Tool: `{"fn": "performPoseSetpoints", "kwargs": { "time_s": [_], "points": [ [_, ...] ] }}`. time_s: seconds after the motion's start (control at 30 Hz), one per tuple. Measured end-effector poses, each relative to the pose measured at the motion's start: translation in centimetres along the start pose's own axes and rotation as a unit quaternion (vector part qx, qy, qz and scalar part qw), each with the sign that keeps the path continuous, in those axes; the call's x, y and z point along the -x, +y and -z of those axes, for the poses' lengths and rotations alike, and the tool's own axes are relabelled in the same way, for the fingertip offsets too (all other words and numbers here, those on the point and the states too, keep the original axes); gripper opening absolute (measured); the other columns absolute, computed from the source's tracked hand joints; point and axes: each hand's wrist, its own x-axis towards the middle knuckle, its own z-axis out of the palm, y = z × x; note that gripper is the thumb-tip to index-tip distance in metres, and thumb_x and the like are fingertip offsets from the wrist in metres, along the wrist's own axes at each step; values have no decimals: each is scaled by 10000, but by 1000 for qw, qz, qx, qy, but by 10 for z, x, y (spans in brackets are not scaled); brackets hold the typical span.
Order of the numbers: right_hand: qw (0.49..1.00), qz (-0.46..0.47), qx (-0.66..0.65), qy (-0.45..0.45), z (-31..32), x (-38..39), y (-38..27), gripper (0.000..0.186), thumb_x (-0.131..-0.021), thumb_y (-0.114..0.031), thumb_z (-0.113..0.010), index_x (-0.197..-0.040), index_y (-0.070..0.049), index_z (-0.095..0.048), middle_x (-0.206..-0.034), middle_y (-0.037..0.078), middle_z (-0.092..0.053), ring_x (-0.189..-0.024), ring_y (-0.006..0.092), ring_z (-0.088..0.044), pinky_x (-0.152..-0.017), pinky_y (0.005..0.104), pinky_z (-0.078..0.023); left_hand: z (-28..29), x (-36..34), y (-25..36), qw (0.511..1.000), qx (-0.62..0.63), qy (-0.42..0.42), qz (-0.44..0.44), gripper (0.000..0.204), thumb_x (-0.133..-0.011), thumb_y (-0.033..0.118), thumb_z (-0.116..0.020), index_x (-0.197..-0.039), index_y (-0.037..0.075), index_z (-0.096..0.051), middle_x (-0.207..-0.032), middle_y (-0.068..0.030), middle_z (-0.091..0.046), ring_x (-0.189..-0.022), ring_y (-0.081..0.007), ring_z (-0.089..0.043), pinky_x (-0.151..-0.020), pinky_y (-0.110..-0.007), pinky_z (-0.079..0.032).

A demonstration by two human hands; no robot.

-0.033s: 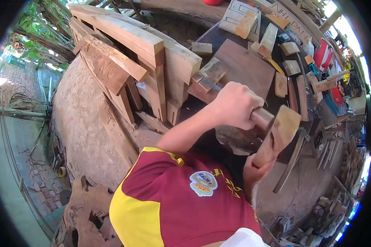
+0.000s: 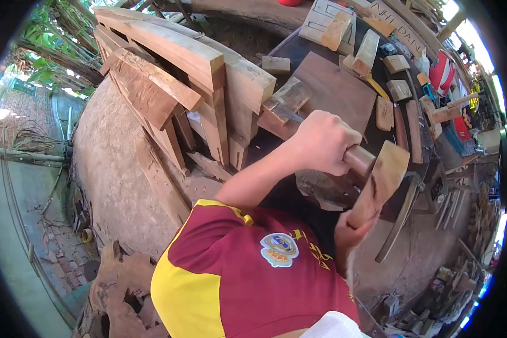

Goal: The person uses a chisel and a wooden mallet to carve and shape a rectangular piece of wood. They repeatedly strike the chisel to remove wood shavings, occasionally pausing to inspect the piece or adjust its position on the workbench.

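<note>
My left hand (image 2: 325, 141) is closed around a round wooden bar (image 2: 359, 159) at the centre right. Its exposed end lies against a flat, pale wooden piece (image 2: 382, 183) with a dark crack or slot in it. My right hand (image 2: 352, 230) grips the lower end of that piece, mostly behind it. Behind my left hand, a pointed metal tool (image 2: 290, 115) rests by a wooden block (image 2: 290, 96) on the dark workbench.
Stacked pale timber frames (image 2: 158, 45) stand at upper left. Wood offcuts (image 2: 384, 112), a brown board (image 2: 332, 79) and small tools (image 2: 388, 49) cover the bench. A long curved bar (image 2: 400, 225) leans at right. A gnarled root (image 2: 112, 281) lies at lower left.
The flat wooden piece and both hands have shifted very slightly, the piece a little up and to the left. My grips look the same.
</note>
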Motion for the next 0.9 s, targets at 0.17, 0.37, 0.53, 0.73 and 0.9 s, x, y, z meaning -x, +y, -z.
{"fn": "performPoseSetpoints", "kwargs": {
  "time_s": [0.17, 0.37, 0.53, 0.73, 0.9],
  "points": [
    [958, -116, -191, 179, 6, -10, 6, 644, -789, -28, -676, -1369, 57, -408, -1263, 245, -519, -1080, 316, -585, -982, 441, -463, 6, 1, 1, 1000, 13, -5, 7, 257, -507, 194, -704, -602, 89, -490, -582, -90, -534, -582, -332, -582, -510, -413, -433],
    [1000, 4, -9, 17, 2, -25, -5, 601, -788, -23, -682, -1326, 79, -437, -1276, 244, -507, -1071, 310, -591, -925, 418, -494, 1, -3, -5, 1000, 4, -4, -1, 266, -497, 192, -700, -598, 81, -480, -576, -96, -523, -572, -337, -575, -503, -417, -429],
    [928, -187, -291, 136, 11, -11, 17, 500, -771, 7, -739, -1204, 85, -501, -1195, 214, -549, -1015, 265, -611, -894, 387, -504, 7, -4, 0, 1000, -2, -4, 8, 195, -482, 210, -685, -574, 102, -551, -572, -91, -583, -570, -321, -609, -505, -424, -457],
    [1000, -11, -10, 14, -2, -22, -9, 538, -742, 4, -656, -1252, 42, -489, -1279, 207, -524, -1086, 345, -573, -941, 433, -492, 3, -3, -3, 1000, -8, -7, 13, 207, -489, 202, -682, -585, 92, -535, -572, -92, -566, -574, -324, -601, -507, -417, -451],
    [947, -163, -229, 159, 4, -21, 10, 579, -737, 25, -682, -1271, 51, -460, -1309, 216, -501, -1113, 342, -559, -971, 453, -475, 8, -5, -3, 1000, 10, -2, 16, 242, -506, 192, -679, -603, 77, -488, -577, -99, -531, -579, -333, -583, -505, -415, -433]
  ]
}}
